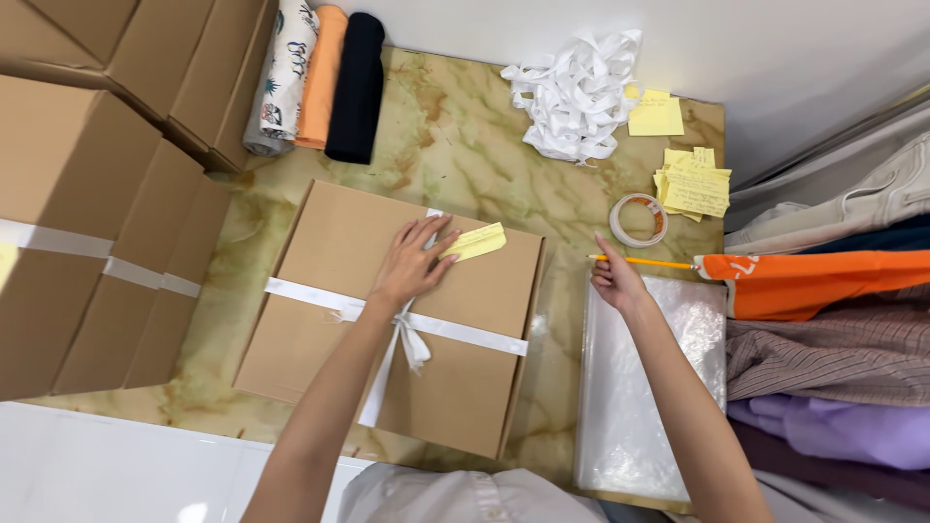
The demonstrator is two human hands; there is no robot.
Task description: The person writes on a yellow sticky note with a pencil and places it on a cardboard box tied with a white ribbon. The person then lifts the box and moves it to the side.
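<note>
At centre frame, our left hand (412,266) lies open, fingers spread, flat on a ribbon-tied cardboard box (387,320), pinning a yellow sticky note (475,242). Right of centre, our right hand (615,281) pinches a yellow pencil (644,261). The box looks light and stiff, best gripped by its side edges.

Stacked plain cardboard cartons (87,223) fill the left side, some banded with white tape. At the far edge, rolled fabrics (320,77) lie side by side (patterned, peach, black). A heap of loose white ribbon (578,92) sits far right of centre, with a roll of clear tape (638,220) nearer. Folded garments (833,320) pile up along the right, and clear plastic bags (644,387) lie beside them.
</note>
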